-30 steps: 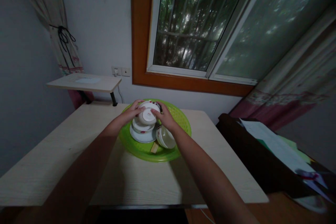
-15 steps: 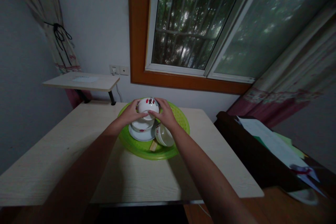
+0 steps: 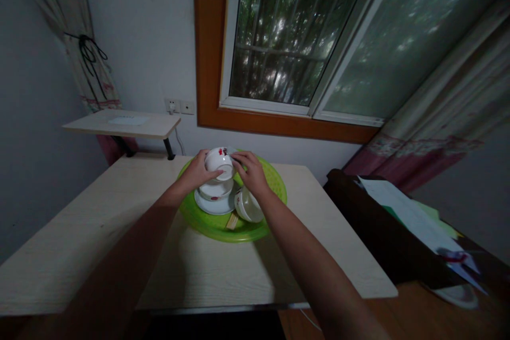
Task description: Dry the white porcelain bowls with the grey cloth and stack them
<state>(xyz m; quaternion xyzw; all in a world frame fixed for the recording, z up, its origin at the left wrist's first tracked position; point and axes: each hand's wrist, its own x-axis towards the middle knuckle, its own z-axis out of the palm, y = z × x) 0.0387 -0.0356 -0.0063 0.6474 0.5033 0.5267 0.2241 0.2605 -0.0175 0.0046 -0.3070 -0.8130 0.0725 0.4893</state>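
Observation:
My left hand (image 3: pixel 200 171) grips a white bowl (image 3: pixel 217 162) with red figures on its side, fingers behind and thumb across the front. The bowl is tilted, its base ring towards me. At its right edge my right hand (image 3: pixel 247 170) is closed, thumb and fingers pinched around something pale and greyish, too small to make out. Just below the held bowl, another white bowl (image 3: pixel 215 189) rests on a white plate (image 3: pixel 213 208). Beside them a third bowl (image 3: pixel 249 206) lies tipped on its side, partly hidden by my right wrist.
A round green basin (image 3: pixel 223 234) on the light wooden table (image 3: pixel 223 271) holds the dishes and a short bundle of pale sticks (image 3: pixel 232 221). A raised shelf (image 3: pixel 147 126) stands at the back left. Papers (image 3: pixel 402 212) lie on dark furniture at the right.
The held bowl has turned and shifted slightly left. My right thumb has left the bowl's front, and the right fingers have drawn together at its right edge.

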